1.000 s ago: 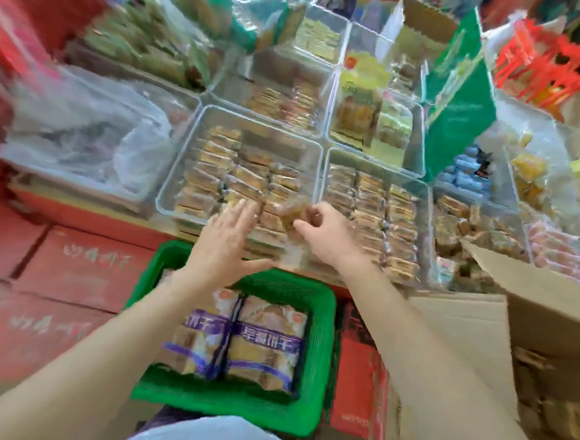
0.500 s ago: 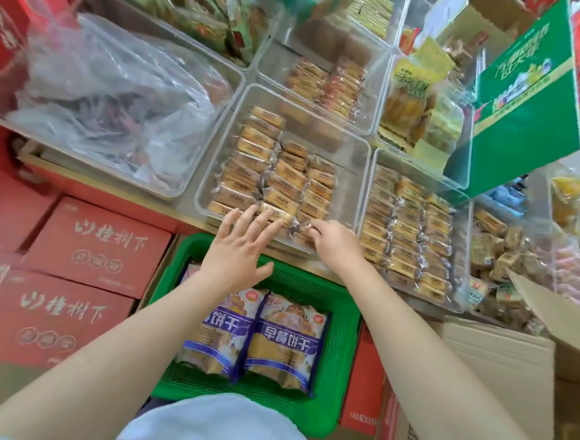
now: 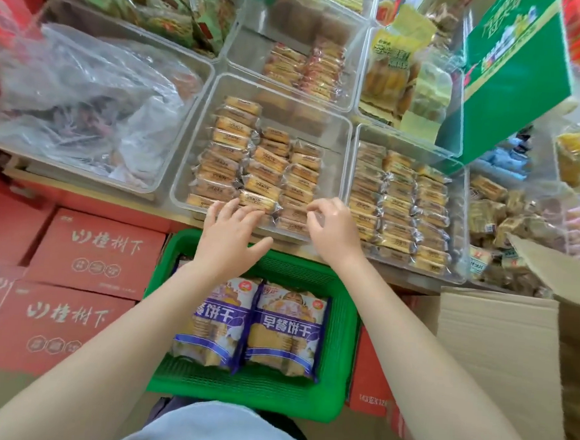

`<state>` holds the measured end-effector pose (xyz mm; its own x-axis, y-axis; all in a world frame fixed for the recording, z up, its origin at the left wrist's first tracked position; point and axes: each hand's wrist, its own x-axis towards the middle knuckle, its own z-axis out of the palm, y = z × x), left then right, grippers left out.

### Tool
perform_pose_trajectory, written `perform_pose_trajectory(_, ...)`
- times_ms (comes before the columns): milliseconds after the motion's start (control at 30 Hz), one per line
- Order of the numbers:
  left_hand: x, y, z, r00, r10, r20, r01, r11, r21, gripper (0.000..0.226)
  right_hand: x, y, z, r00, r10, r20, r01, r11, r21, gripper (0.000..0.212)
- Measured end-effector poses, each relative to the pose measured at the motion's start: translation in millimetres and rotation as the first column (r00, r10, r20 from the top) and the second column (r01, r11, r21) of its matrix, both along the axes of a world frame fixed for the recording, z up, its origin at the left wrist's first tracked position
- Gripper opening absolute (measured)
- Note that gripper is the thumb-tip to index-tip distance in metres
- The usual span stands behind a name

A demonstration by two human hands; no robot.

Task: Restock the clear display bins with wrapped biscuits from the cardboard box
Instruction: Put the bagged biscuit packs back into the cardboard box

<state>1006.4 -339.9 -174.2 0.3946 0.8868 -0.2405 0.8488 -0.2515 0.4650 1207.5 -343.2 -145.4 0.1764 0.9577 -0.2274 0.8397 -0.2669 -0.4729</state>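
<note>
A clear display bin (image 3: 348,162) in the middle holds three columns of wrapped biscuits (image 3: 232,147). My left hand (image 3: 229,239) lies flat at the bin's front edge, its straight fingers touching the front packets of the middle column. My right hand (image 3: 332,229) is beside it at the front of the right column, fingers curled round a wrapped biscuit (image 3: 295,216) lying there. A second clear bin (image 3: 461,231) to the right is packed with similar biscuits. The open cardboard box (image 3: 499,341) stands at the lower right, its inside mostly out of frame.
Below my hands a green basket (image 3: 336,377) holds two purple biscuit bags (image 3: 284,326). Red cartons (image 3: 97,251) are stacked at the left. A bin with a crumpled plastic bag (image 3: 84,102) sits at the left, a green carton (image 3: 511,74) at the upper right.
My right hand brought a biscuit down into the front of the middle bin. The left hand stayed spread at the front edge. The camera tilted down and closer.
</note>
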Motion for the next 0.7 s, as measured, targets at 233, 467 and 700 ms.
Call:
perform_pose_trajectory(233, 158.5, -84.8, 89.1, 0.866, -0.138, 0.481, 0.162, 0.987, -0.008, 0.031, 129.2, -120.3, 84.1, 0.962, -0.263, -0.077, 0.265, 0.820, 0.507, 0.019)
perform_pose_trajectory(467, 355.6, -220.3, 158.0, 0.644, -0.585, 0.493, 0.467, 0.811, 0.353, 0.036, 340.9, -265.7, 112.6, 0.763, -0.604, -0.230, 0.618, 0.577, 0.534, 0.018)
perform_pose_trajectory(700, 495.6, -266.0, 127.0, 0.794, -0.557, 0.242, 0.513, 0.828, 0.224, 0.047, 503.9, -335.9, 36.9, 0.685, -0.728, 0.023, 0.729, 0.685, -0.014, 0.029)
